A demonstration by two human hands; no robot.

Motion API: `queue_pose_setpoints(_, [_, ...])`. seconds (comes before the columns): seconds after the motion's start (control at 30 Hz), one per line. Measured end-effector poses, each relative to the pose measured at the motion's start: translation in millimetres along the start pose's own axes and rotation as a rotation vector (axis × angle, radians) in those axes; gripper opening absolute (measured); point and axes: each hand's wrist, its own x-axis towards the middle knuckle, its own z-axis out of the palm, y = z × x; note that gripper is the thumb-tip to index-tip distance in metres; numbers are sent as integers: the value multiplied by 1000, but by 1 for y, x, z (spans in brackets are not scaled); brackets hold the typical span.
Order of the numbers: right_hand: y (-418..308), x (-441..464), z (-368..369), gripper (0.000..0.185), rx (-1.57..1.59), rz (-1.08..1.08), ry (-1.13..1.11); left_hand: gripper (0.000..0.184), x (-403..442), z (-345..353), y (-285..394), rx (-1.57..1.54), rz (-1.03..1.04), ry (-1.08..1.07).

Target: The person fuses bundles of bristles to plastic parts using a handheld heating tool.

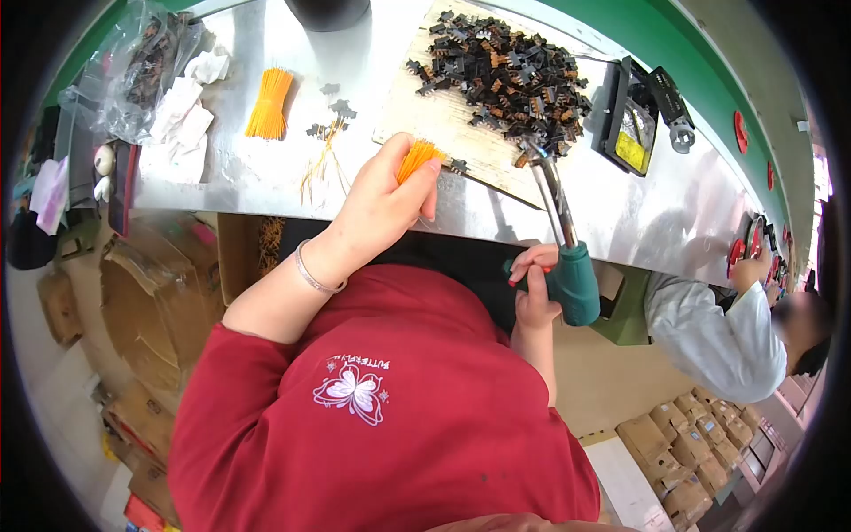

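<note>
My left hand (386, 191) is closed around a bundle of thin orange-yellow wires (420, 160), above the front edge of a pale board (403, 111). A small black connector (457, 166) lies just beside the bundle's tips. My right hand (535, 285) is curled at the green handle of a soldering tool (574, 285), whose metal barrel points up to the board. At its tip is a large heap of black and brown connectors (510, 80). Part of my right-hand grip is hidden behind the handle.
Another wire bundle (269, 105), loose wired connectors (332, 129), white tissues (182, 120) and a plastic bag (133, 80) lie left on the metal bench. A black tray with yellow sponge (630, 151) stands right. Further right, a co-worker's sleeve (722, 341) shows.
</note>
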Motion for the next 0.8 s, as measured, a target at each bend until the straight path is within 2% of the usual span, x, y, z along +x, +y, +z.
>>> queue_pose_setpoints(0.17, [-23, -3, 7, 13, -206, 23, -130, 13, 2, 5, -1, 80, 62, 42])
queue_pose_setpoints(0.3, [-39, -17, 11, 13, -250, 280, -145, 15, -2, 7, -1, 155, 78, 64])
queue_pose_setpoints(0.37, [-49, -16, 20, 9, -254, 282, -112, 17, -1, 8, -4, 199, 123, 83])
queue_pose_setpoints(0.43, [-58, -13, 27, 3, -390, 459, -71, 17, -1, 9, -9, 170, 151, 115])
queue_pose_setpoints(0.57, [-56, -19, 23, 3, -517, 389, -79, 20, -1, 12, -20, 194, 219, 212])
queue_pose_setpoints(0.8, [-54, -22, 17, 5, -625, 346, -129, 23, -1, 12, -18, 282, 213, 262])
